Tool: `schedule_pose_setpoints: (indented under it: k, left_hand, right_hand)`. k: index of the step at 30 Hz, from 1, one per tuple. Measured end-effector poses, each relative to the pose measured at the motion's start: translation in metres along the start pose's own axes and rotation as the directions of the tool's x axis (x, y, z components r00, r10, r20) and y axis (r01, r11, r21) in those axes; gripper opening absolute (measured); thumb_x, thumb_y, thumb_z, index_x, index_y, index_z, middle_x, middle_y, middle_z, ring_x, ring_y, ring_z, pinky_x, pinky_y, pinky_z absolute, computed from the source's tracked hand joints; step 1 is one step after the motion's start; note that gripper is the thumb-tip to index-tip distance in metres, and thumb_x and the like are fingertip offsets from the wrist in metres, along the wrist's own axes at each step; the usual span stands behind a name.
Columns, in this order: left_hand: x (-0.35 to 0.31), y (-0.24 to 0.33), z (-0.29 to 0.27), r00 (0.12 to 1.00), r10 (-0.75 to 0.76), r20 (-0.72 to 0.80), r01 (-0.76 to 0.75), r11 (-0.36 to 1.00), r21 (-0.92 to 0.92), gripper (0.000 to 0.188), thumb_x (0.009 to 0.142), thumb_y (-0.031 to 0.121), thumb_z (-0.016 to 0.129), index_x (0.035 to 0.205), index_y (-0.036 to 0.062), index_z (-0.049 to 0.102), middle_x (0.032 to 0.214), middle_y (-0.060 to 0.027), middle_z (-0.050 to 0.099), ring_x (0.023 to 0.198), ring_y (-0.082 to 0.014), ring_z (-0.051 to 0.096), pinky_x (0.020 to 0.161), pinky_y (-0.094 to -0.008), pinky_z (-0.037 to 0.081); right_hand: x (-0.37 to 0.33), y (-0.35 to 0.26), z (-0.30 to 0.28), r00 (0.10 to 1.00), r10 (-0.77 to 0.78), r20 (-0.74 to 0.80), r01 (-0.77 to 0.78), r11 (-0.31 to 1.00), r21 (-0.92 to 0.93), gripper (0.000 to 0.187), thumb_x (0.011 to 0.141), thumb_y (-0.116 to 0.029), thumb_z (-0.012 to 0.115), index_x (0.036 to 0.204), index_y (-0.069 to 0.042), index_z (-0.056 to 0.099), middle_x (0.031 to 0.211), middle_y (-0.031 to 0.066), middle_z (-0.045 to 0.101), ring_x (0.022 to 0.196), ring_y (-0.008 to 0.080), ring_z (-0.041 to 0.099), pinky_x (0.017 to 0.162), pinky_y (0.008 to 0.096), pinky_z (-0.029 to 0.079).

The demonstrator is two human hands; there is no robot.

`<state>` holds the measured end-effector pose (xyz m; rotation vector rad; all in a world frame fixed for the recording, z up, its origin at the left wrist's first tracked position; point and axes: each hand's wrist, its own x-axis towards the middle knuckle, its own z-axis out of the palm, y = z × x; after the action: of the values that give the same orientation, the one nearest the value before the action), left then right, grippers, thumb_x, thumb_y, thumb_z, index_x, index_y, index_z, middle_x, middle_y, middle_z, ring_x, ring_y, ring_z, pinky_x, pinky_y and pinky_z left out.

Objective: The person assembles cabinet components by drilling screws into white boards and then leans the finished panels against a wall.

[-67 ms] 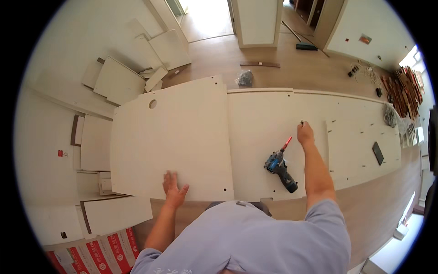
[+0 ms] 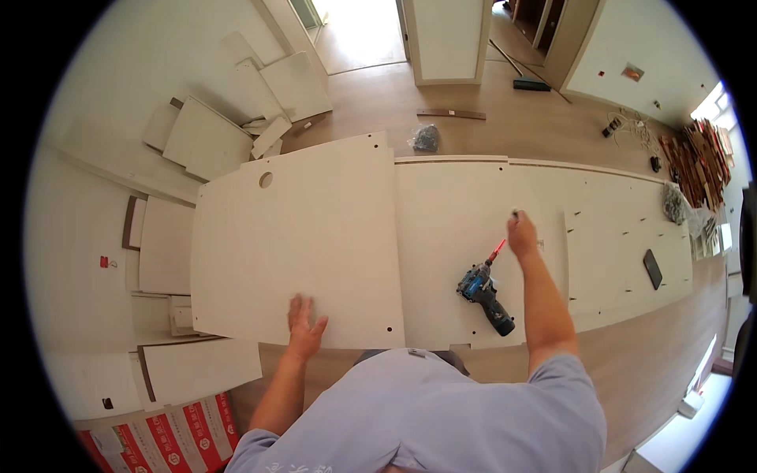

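Note:
My left hand (image 2: 306, 327) lies with its fingers spread near the front edge of a large white panel (image 2: 315, 229) that has a round hole towards its far left. My right hand (image 2: 522, 234) is closed in a pinch above the white boards (image 2: 445, 213) to the right. A tiny piece pokes out past its fingertips, too small to name. Close to that hand, on its left, a blue and black cordless drill (image 2: 482, 296) with a red tip lies on its side. Farther right sits a smaller panel (image 2: 599, 264) with several short pegs standing in it.
A dark phone (image 2: 653, 270) lies on the pegged panel, with a bag of hardware (image 2: 674, 203) at its far corner. Another plastic bag (image 2: 425, 138) and a brown strip (image 2: 451, 114) are on the floor beyond. Panels (image 2: 206, 140) lean along the left wall; a broom (image 2: 531, 83) lies far off.
My right hand has shifted slightly to the left, staying pinched. My left hand remains on the large panel, and the drill has not been moved.

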<state>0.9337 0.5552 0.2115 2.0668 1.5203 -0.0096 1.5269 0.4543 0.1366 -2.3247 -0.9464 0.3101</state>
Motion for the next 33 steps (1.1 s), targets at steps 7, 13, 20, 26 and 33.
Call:
schedule_pose_setpoints:
  k: [7,13,20,26,33]
  left_hand:
    - [0.020,0.114,0.018,0.853,0.283,0.440,0.510,-0.269,-0.817,0.054,0.109,0.050,0.045,0.129,0.0034,0.063,0.141,-0.0164,0.059,0.126,-0.0303,0.060,0.106,-0.0424,0.050]
    - [0.033,0.105,0.027,0.830,0.324,0.454,0.555,-0.393,-0.734,0.040,0.110,0.033,0.048,0.116,-0.0025,0.065,0.112,-0.0140,0.071,0.110,-0.0278,0.068,0.097,-0.0404,0.059]
    - [0.021,0.064,0.011,0.901,0.159,0.403,0.430,-0.446,-0.785,0.027,0.107,0.013,0.047,0.123,-0.0035,0.060,0.120,-0.0199,0.066,0.116,-0.0322,0.065,0.102,-0.0400,0.058]
    - [0.023,0.057,-0.007,0.898,0.152,0.414,0.440,-0.250,-0.863,0.027,0.111,0.017,0.044,0.130,0.0050,0.059,0.107,-0.0054,0.066,0.095,-0.0189,0.066,0.081,-0.0319,0.060]
    - [0.035,0.039,-0.026,0.870,0.066,0.488,0.489,-0.232,-0.841,0.029,0.110,0.026,0.049,0.127,0.0084,0.062,0.095,-0.0005,0.065,0.083,-0.0138,0.062,0.065,-0.0290,0.053]
  right_hand:
    - [-0.166,-0.225,0.012,0.601,-0.558,0.573,0.494,0.822,0.283,0.029,0.094,-0.026,0.065,0.118,-0.010,0.064,0.110,0.0161,0.070,0.102,0.0382,0.068,0.087,0.0489,0.055]
    - [-0.176,-0.207,0.007,0.782,-0.568,0.257,0.449,0.799,0.401,0.040,0.091,-0.031,0.075,0.125,-0.012,0.065,0.111,0.0095,0.069,0.093,0.0290,0.070,0.079,0.0417,0.058]
    - [-0.183,-0.062,0.008,0.948,0.000,0.319,0.071,0.975,-0.213,0.076,0.089,-0.033,0.076,0.148,0.000,0.044,0.148,0.0245,0.049,0.137,0.0402,0.048,0.114,0.0453,0.042]
    - [-0.189,-0.046,0.013,0.910,-0.056,0.410,-0.009,0.988,0.154,0.091,0.079,-0.021,0.083,0.154,-0.001,0.036,0.152,0.0258,0.044,0.141,0.0406,0.045,0.117,0.0455,0.039]
    - [-0.215,-0.059,0.027,0.946,0.108,0.305,-0.049,0.979,-0.196,0.085,0.076,-0.008,0.078,0.151,-0.001,0.038,0.144,0.0224,0.053,0.126,0.0396,0.057,0.105,0.0473,0.049]
